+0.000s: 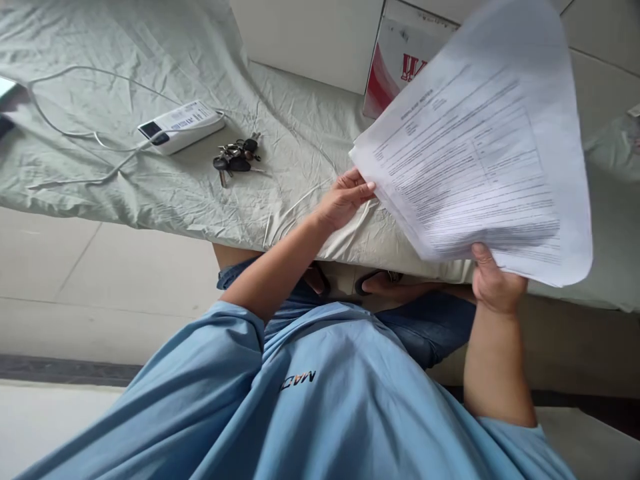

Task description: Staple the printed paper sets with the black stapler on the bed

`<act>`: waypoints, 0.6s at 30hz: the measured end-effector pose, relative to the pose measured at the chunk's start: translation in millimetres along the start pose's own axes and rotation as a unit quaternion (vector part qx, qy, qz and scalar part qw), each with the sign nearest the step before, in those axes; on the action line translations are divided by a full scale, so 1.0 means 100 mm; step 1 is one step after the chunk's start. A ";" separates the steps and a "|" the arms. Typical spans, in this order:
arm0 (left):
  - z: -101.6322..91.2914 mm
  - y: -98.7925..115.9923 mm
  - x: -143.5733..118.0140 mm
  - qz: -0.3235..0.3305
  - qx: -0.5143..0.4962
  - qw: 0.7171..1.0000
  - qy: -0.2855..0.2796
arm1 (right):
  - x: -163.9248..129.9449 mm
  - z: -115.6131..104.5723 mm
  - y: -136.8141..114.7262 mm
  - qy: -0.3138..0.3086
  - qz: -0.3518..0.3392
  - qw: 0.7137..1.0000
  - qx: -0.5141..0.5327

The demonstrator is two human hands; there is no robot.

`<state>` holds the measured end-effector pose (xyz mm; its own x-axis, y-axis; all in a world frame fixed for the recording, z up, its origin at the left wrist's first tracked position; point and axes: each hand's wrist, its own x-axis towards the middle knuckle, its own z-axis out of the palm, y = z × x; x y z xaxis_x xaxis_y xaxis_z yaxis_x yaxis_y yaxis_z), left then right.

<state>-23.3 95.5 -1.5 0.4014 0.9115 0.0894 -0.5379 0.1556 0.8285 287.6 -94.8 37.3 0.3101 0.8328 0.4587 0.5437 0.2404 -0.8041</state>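
Note:
A stack of printed paper sheets (480, 153) is held up at a tilt above the cloth-covered surface, its upper right part curving. My left hand (347, 197) pinches the stack's left corner between thumb and fingers. Around the lower edge my right hand (497, 280) is closed, its thumb on the printed face and its fingers hidden behind the paper. Dense lines of text and a boxed section show on the front sheet, too small to read.
A pale green cloth (295, 127) covers the surface before me. To the left lie a bunch of keys (237, 157) and a white power bank (183, 127) with a white cable (75, 133). A red and white box (395, 60) stands behind, partly covered by the papers.

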 end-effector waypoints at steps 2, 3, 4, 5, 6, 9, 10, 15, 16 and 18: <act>-0.16 0.16 0.13 0.014 0.032 0.999 -0.014 | 0.23 -0.18 -0.10 0.011 -0.037 0.998 -0.049; -0.24 0.21 0.18 0.016 0.048 0.999 -0.018 | 0.30 -0.24 -0.14 0.013 -0.043 0.997 -0.068; -0.32 0.23 0.23 0.010 0.064 0.998 -0.027 | 0.34 -0.28 -0.17 -0.005 -0.039 0.996 -0.082; -0.39 0.23 0.27 -0.001 0.081 0.996 -0.040 | 0.36 -0.29 -0.18 -0.027 -0.027 0.995 -0.088; -0.45 0.21 0.29 -0.014 0.099 0.993 -0.056 | 0.35 -0.28 -0.17 -0.051 -0.007 0.995 -0.087; -0.57 0.09 0.31 -0.046 0.139 0.986 -0.085 | 0.28 -0.19 -0.05 -0.099 0.059 0.992 -0.060; -0.58 0.06 0.31 -0.052 0.146 0.984 -0.086 | 0.26 -0.16 0.00 -0.101 0.069 0.991 -0.052; -0.53 0.10 0.27 -0.039 0.170 0.980 -0.093 | 0.18 -0.16 0.17 -0.036 0.047 0.997 -0.043; -0.52 0.14 0.28 -0.032 0.184 0.977 -0.100 | 0.16 -0.18 0.19 -0.030 0.053 0.998 -0.033; -0.49 0.20 0.31 -0.025 0.228 0.964 -0.133 | 0.14 -0.24 0.23 -0.052 0.083 0.995 -0.017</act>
<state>-57.9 146.0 -9.5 0.6265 0.7682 0.1317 -0.1560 -0.0420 0.9869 323.2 -90.2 34.5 0.3175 0.9069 0.2772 0.5186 0.0787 -0.8514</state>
